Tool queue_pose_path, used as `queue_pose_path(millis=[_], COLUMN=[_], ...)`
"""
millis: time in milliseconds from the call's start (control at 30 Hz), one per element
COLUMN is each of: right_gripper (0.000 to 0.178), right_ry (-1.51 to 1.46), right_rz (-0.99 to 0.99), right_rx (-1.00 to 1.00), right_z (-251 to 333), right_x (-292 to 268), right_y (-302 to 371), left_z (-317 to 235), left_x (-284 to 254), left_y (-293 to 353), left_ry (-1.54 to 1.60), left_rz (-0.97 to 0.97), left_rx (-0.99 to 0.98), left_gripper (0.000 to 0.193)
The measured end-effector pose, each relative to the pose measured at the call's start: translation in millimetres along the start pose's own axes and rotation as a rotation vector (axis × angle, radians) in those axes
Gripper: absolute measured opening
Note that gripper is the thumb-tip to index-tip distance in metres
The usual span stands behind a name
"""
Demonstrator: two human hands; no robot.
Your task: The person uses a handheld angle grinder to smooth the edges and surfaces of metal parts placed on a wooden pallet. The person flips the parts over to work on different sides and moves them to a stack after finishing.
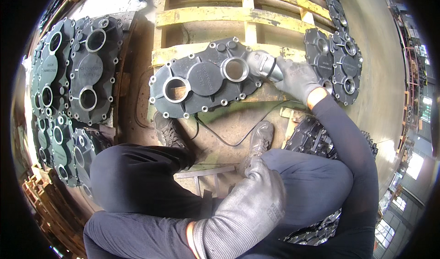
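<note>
A dark cast gear-housing cover (pixel 201 77) with two round bores and bolt holes along its rim lies flat across the near edge of a yellow wooden pallet (pixel 197 16). At its right end, my gloved right hand (pixel 298 77) is closed around a silver-grey handheld power tool (pixel 263 64) with a black band. The tool's head sits against or just above the cover's right end; its working face is hidden. My left hand (pixel 256 190), also in a grey glove, rests by my right thigh, away from the cover. Its fingers are mostly hidden.
More dark covers (pixel 94 71) stand in rows at the left, with others (pixel 346 68) at the right of the pallet. Several dark castings (pixel 311 137) are beside my right knee. A black cable (pixel 229 144) loops over the floor between my shoes.
</note>
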State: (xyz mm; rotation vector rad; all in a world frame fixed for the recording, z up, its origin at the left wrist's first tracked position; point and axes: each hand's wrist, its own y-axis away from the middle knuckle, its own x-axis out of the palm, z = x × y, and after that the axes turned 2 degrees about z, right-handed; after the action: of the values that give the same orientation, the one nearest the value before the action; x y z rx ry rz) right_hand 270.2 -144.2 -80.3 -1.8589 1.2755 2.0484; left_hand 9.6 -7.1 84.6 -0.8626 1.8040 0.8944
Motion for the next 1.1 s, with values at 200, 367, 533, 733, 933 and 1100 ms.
queue_pose_path(millis=[200, 367, 533, 733, 933, 1100], right_gripper=[0.086, 0.090, 0.083, 0.064, 0.064, 0.064], right_ry=[0.360, 0.380, 0.339, -0.301, -0.450, -0.517], right_rz=[-0.139, -0.049, -0.069, -0.007, 0.074, 0.095], right_rx=[-0.222, -0.196, -0.120, 0.152, 0.147, 0.094], right_z=[-8.0, -17.4, -28.7, -39.9, -28.4, -24.6], right_x=[22.2, 29.5, 32.5, 17.0, -8.7, -15.8], right_y=[21.5, 37.4, 41.8, 26.7, -0.5, -13.9], left_z=[-6.3, -9.5, -7.6, -7.5, -0.1, 0.7], left_x=[1.6, 2.5, 2.4, 1.7, 3.7, 1.9], left_y=[-0.7, -1.0, 0.7, -2.3, -11.2, -9.0], left_ry=[-0.026, -0.050, -0.074, -0.100, -0.001, 0.011], left_rz=[-0.004, -0.010, 0.001, 0.031, 0.002, 0.055], left_rx=[0.000, 0.004, 0.011, 0.052, 0.025, 0.065], left_gripper=[0.020, 0.021, 0.022, 0.021, 0.018, 0.019])
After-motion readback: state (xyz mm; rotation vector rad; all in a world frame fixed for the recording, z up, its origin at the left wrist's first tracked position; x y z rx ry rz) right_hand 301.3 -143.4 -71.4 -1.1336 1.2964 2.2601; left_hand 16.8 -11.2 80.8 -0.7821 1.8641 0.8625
